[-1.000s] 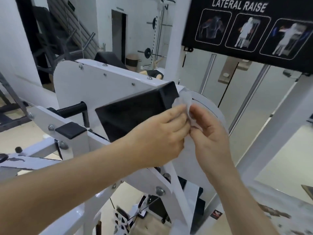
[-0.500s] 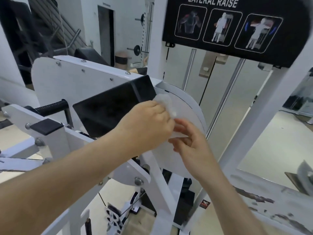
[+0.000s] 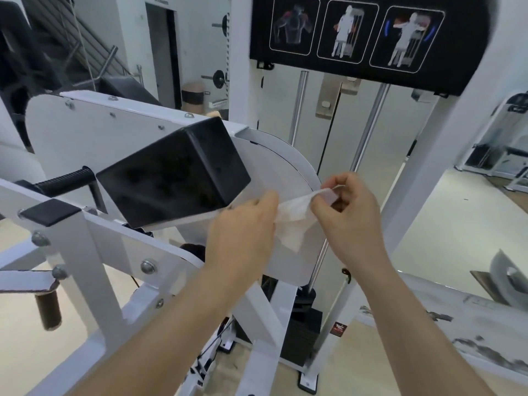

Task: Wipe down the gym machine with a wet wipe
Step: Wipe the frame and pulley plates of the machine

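Fingertips of the left hand are hidden; it and the right hand pinch a stretched wipe mid-frame. The sign is cut off at the top, above a white machine on a beige floor.

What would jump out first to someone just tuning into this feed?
Dead centre, the left hand and right hand pinch a white wet wipe stretched between them, in front of the machine's white round plate. Up and left of them juts a big glossy black pad, and a black exercise chart hangs at top right.
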### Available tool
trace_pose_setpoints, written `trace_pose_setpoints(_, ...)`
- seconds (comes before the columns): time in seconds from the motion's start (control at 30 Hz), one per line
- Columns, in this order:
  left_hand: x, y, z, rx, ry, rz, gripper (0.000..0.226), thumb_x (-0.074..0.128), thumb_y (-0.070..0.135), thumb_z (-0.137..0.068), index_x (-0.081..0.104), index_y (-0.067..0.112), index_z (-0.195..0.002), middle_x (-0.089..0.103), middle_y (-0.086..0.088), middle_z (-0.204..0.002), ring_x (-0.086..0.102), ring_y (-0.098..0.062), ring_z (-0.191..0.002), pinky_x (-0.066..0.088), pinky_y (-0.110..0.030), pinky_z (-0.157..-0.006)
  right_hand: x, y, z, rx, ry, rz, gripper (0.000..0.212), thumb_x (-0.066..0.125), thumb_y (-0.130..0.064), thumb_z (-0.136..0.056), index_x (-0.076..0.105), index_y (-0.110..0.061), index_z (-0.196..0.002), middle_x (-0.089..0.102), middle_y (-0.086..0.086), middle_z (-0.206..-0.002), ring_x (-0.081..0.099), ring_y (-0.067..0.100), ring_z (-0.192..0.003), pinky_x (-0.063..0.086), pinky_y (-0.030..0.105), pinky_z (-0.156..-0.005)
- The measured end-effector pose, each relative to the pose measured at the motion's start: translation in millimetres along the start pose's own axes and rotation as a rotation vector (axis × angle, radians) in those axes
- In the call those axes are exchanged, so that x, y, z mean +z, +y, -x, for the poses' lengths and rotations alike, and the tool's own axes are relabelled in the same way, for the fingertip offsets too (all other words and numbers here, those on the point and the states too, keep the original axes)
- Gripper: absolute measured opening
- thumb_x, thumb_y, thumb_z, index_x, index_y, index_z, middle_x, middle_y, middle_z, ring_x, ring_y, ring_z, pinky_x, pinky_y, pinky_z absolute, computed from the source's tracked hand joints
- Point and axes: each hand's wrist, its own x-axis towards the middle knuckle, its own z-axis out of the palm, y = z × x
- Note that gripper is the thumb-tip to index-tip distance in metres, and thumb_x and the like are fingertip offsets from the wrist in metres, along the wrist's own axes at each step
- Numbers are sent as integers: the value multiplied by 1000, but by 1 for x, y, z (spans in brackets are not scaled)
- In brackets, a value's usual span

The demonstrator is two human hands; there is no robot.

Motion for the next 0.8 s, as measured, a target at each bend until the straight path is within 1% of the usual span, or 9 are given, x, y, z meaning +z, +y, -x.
trace_pose_setpoints(0.1,13,5,0,-204,-83,119,20,58,25,-91,40,19,-86,54,1,-72,53,-27,-64,31,-32,-56,8,3,-3,-158,109,223,15,62,-7,-83,54,-20,-85,54,-2,-83,47,8,-62,38,20,-57)
trace_pose_setpoints(0.2,30,15,2,-498,-162,432,16,54,31,-91,47,21,-80,58,6,-71,49,-17,-65,32,-31,-56,22,10,16,-490,187,503,13,52,-4,-82,55,-13,-91,53,7,-91,45,18,-62,38,27,-51)
trace_pose_setpoints(0.27,42,19,3,-563,-176,566,10,53,24,-90,57,19,-82,59,7,-71,53,-12,-63,39,-25,-56,29,25,35,-559,40,551,14,49,-10,-88,60,-12,-97,58,6,-95,48,14,-69,43,28,-53)
trace_pose_setpoints(0.33,51,22,8,-697,-191,855,9,57,20,-90,64,15,-92,68,2,-80,65,-18,-75,53,-29,-67,30,47,47,-622,-102,596,29,56,-7,-87,65,-6,-114,61,11,-116,57,20,-97,54,35,-69)
trace_pose_setpoints(0.4,50,28,14,-880,-223,1155,13,61,31,-90,65,21,-97,73,4,-84,71,-13,-78,58,-30,-71,28,66,48,-727,-212,740,52,60,-4,-83,54,2,-134,49,21,-141,53,34,-120,52,43,-90)
trace_pose_setpoints(0.47,44,32,19,-957,-193,1217,13,58,32,-92,58,24,-103,72,4,-91,69,-8,-80,58,-30,-75,28,66,32,-762,-256,847,62,56,-14,-87,40,2,-145,37,19,-153,49,36,-128,46,44,-94)
trace_pose_setpoints(0.6,10,30,32,-595,-163,784,30,52,27,-94,44,29,-123,52,15,-114,54,-6,-96,46,-26,-81,32,41,-16,-940,-205,1140,61,40,-29,-98,28,-3,-152,34,15,-156,40,34,-139,34,45,-101)
trace_pose_setpoints(0.7,-14,22,39,-129,14,334,36,45,12,-85,52,17,-120,51,6,-110,51,-15,-88,44,-27,-62,27,57,-19,-1024,-210,1300,67,45,-35,-98,23,-4,-153,26,12,-159,21,28,-148,16,55,-115)
trace_pose_setpoints(0.8,-14,5,40,8,-17,142,30,65,3,-69,65,13,-97,61,-4,-99,58,-24,-79,47,-32,-42,11,89,8,-1185,-394,1324,61,62,-32,-85,51,3,-134,60,17,-131,46,37,-130,21,55,-114)
